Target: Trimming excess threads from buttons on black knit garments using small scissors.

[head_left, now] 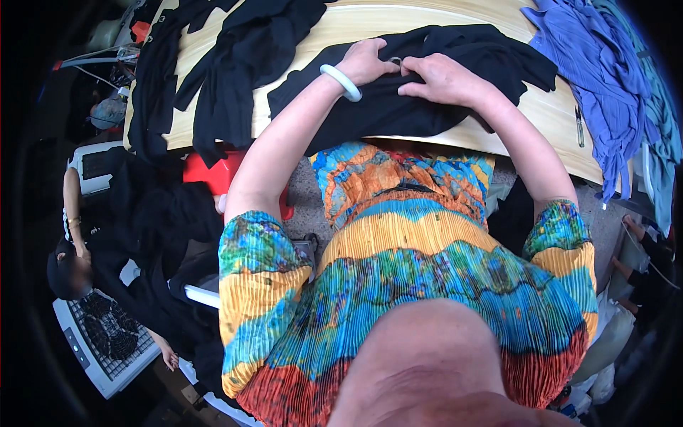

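A black garment [388,114] lies spread on the pale wooden table in front of me, its near edge reaching the table's front. Both my hands work at its upper part, close together. My left hand [361,64], with a pale bangle [341,82] at the wrist, has its thumb at a small shiny ring-shaped piece [396,61] on the black cloth. From the other side my right hand [448,80] brings a bent forefinger to the same piece, its thumb lower on the fabric. The fingers look curled on the cloth; their undersides are hidden.
More black garments [245,60] lie on the table [192,107] at the left. Blue-violet clothing [587,78] hangs over its right end, near a slim dark tool [579,128]. A red stool [213,171] stands below. Another person [71,274] sits lower left, beside a white-framed fan [107,334].
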The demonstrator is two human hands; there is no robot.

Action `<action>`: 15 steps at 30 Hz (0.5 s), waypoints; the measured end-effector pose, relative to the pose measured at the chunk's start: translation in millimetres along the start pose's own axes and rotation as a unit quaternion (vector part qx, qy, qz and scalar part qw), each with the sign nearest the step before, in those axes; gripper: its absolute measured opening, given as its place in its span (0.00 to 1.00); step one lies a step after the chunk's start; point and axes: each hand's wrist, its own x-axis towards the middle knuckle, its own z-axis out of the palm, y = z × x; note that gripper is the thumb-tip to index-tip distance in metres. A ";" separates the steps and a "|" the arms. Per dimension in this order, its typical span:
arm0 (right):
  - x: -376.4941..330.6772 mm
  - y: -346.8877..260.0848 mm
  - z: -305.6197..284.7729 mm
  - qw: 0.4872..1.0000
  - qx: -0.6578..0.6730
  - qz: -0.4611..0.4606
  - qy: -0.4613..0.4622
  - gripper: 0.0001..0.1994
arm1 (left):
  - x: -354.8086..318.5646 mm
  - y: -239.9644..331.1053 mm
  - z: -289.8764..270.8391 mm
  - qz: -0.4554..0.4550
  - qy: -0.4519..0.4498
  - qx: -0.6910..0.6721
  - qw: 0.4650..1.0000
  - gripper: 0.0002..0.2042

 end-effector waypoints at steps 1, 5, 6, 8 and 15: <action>3.5 8.9 3.9 0.999 -0.005 -0.023 0.025 0.13 | 1.0 -3.9 1.3 -0.003 0.010 -0.043 0.999 0.28; 16.5 21.0 -1.7 0.997 0.075 -0.013 -0.024 0.12 | 2.8 -9.3 3.7 -0.006 0.022 -0.113 0.993 0.21; 19.6 22.9 -5.7 0.992 0.116 0.005 -0.058 0.13 | 3.4 -10.1 4.7 0.001 0.021 -0.138 0.990 0.17; 24.0 28.0 -9.7 0.980 0.176 0.043 -0.085 0.14 | 3.9 -11.4 7.6 0.014 0.039 -0.128 0.991 0.15; 20.0 9.2 -3.8 0.992 0.090 -0.046 0.073 0.07 | 8.6 -21.9 8.0 -0.020 0.020 -0.289 0.957 0.18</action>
